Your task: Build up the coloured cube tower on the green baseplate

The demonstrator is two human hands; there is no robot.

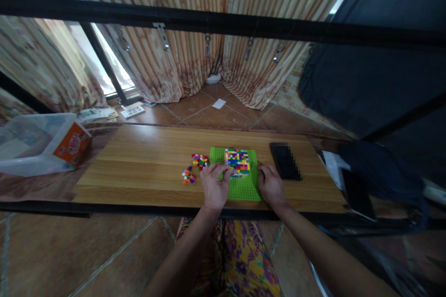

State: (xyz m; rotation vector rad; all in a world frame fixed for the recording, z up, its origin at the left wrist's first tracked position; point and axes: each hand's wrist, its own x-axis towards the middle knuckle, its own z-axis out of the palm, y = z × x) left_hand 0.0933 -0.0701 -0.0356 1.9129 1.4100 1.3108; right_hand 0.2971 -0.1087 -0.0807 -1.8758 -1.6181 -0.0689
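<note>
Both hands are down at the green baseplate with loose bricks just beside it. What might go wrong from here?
1. The loose bricks lie right beside the left hand; a sweep of the wrist may scatter them across the table.
2. The right hand rests at the green baseplate edge, near the phone; a nudge might shove it.
3. Pressing on the coloured brick patch may shift the baseplate if the right hand lets go.
</note>
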